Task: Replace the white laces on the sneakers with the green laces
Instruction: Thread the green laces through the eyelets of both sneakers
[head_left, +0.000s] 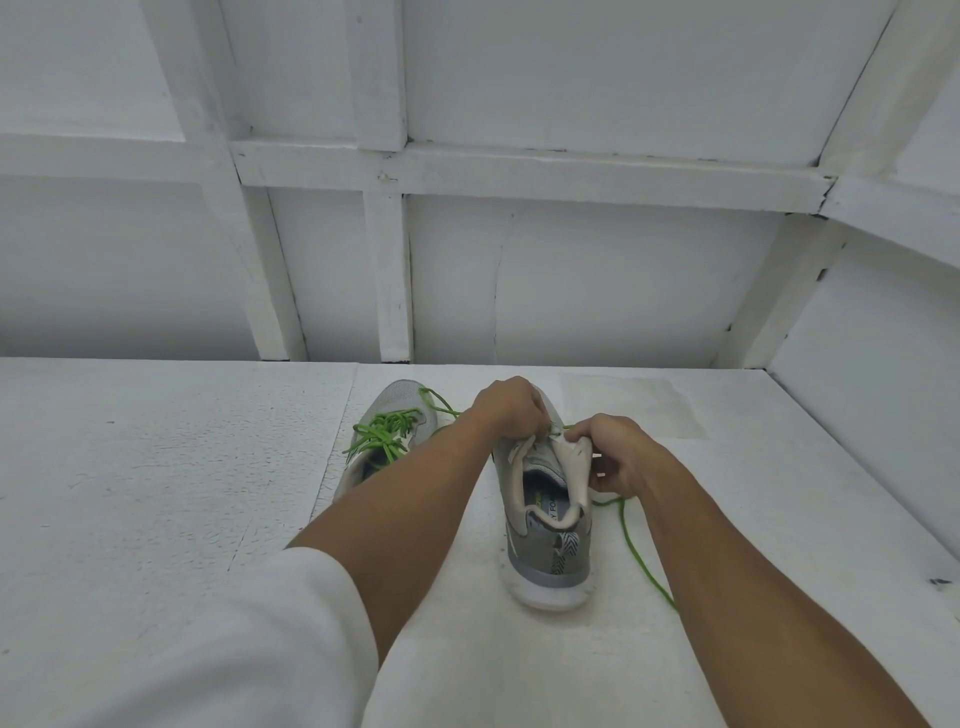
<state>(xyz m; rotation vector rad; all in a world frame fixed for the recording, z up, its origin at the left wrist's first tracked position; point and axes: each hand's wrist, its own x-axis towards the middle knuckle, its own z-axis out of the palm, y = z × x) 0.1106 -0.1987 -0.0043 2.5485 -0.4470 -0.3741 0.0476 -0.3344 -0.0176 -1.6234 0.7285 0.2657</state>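
Two grey sneakers stand on a white surface. The left sneaker (387, 431) is laced with a green lace (382, 434) tied over its tongue. The right sneaker (548, 525) stands heel toward me, its tongue pulled up. My left hand (511, 408) pinches a green lace at the top of that shoe's throat. My right hand (621, 454) grips the tongue and the lace beside it. A loose green lace end (636, 551) trails from under my right hand toward me across the surface. No white lace is in view.
The white textured tabletop (156, 467) stretches to both sides. A white framed wall (389, 260) rises behind it and another wall (883, 389) closes the right side. My white sleeve (234, 649) covers the lower left.
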